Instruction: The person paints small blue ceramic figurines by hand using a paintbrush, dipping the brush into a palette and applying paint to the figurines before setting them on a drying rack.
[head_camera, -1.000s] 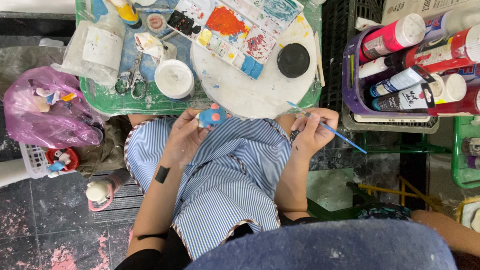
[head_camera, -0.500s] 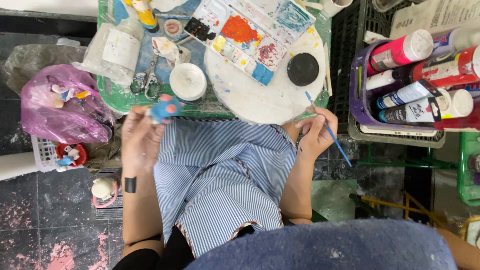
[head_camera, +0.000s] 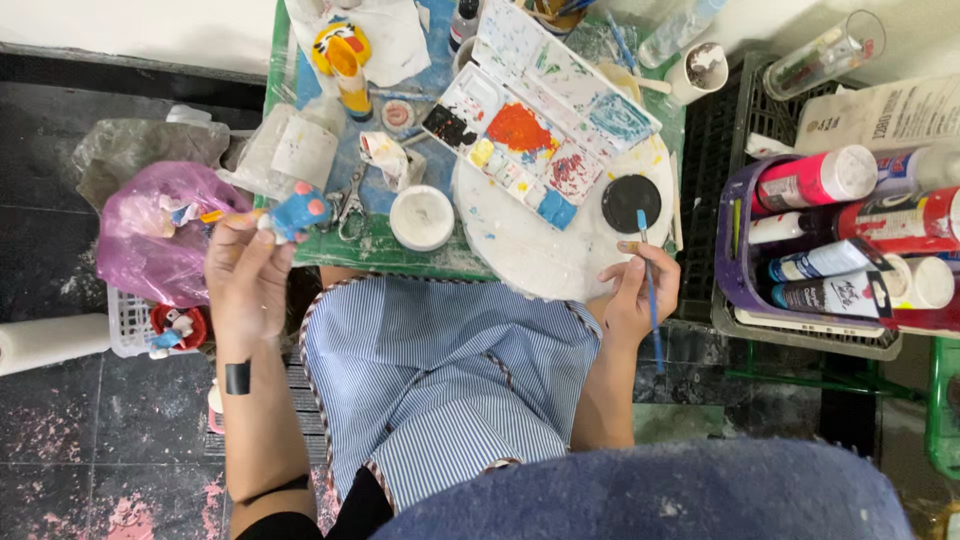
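Nearest, along the bottom of the frame, we see a grey-blue fuzzy fabric edge (head_camera: 640, 500), and above it our blue-and-white striped apron (head_camera: 450, 380) spread over the lap. Left of centre, our left hand (head_camera: 245, 275) is raised with its fingers closed around a small blue painted figurine (head_camera: 298, 212), which sits at the fingertips over the left edge of the green work tray (head_camera: 385, 255). Right of centre, our right hand (head_camera: 632, 295) pinches a thin blue-handled paintbrush (head_camera: 650, 290); its tip rests at the round black lid of paint (head_camera: 631, 203), which lies on the round white paint-stained palette board (head_camera: 530, 250). The two hands are well apart.

Further up, a small white round pot (head_camera: 421, 217) stands on the tray beside metal scissors (head_camera: 348, 205), and an open white watercolour box with orange, blue and black wells (head_camera: 535, 130) lies tilted across the board. At the left of the frame a pink plastic bag (head_camera: 150, 235) lies on the dark floor. At the right, a purple basket (head_camera: 735, 280) holds bottles of paint lying on their sides (head_camera: 850, 225). Near the top left of the tray stands a yellow-and-orange painted figure (head_camera: 340, 55).
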